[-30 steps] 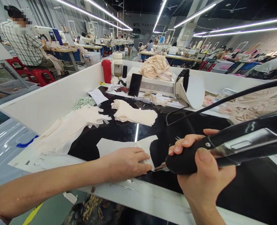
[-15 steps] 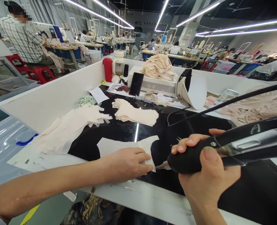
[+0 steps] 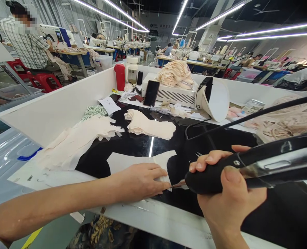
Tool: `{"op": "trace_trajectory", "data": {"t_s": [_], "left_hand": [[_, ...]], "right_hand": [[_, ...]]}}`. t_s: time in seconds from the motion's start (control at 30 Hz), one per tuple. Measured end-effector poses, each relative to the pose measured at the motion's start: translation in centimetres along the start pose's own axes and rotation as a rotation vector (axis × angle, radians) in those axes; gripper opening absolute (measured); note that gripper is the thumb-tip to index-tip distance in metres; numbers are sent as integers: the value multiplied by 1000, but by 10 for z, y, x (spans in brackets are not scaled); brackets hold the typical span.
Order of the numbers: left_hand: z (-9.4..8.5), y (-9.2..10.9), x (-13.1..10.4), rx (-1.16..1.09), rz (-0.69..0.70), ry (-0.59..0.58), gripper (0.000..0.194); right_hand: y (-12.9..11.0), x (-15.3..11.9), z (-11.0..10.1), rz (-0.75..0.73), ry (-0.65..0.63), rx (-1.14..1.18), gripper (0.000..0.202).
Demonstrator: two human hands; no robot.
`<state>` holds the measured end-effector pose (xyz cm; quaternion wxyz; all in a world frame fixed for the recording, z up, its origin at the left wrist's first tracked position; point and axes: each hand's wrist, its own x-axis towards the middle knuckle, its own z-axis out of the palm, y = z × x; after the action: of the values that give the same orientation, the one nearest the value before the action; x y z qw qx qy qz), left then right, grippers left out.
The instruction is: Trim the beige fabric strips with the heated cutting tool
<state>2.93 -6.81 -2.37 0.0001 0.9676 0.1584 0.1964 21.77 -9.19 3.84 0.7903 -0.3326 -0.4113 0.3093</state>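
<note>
A pale cloth piece point(image 3: 128, 162) with curved edges lies flat on the dark glossy tabletop in front of me. My left hand point(image 3: 144, 181) lies over its near right part, fingers bent and closed down on the cloth at its edge; the fingertips' undersides are hidden. My right hand point(image 3: 228, 183) is wrapped round a thick black corded hand tool point(image 3: 207, 178) with a long metal lever along its side. The tool's narrow copper-coloured tip point(image 3: 178, 184) points left and meets the cloth's edge close by my left fingertips.
Beyond lie a stack of cream cut pieces point(image 3: 150, 125) and a larger pale cloth pile point(image 3: 72, 143). A phone point(image 3: 151, 92), a red cup point(image 3: 120, 76) and a white lamp shade point(image 3: 217, 98) stand at the back. The tool's black cord point(image 3: 259, 112) crosses on the right. White walls point(image 3: 52, 107) edge the table.
Hardly anything differs. The black tool and my right hand have shifted very slightly down and left; my left hand keeps its place on the cloth.
</note>
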Motion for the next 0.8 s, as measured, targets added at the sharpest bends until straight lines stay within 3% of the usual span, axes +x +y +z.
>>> {"op": "trace_trajectory", "data": {"t_s": [0.4,0.8], "left_hand": [[-2,-2,-5,-48,-24,-3,23],[-1,-2,-8,-101,-98,-26,26]], "right_hand": [[9,15,6,-36,54,15,42],[16,13,9,-12,53,6,46]]}}
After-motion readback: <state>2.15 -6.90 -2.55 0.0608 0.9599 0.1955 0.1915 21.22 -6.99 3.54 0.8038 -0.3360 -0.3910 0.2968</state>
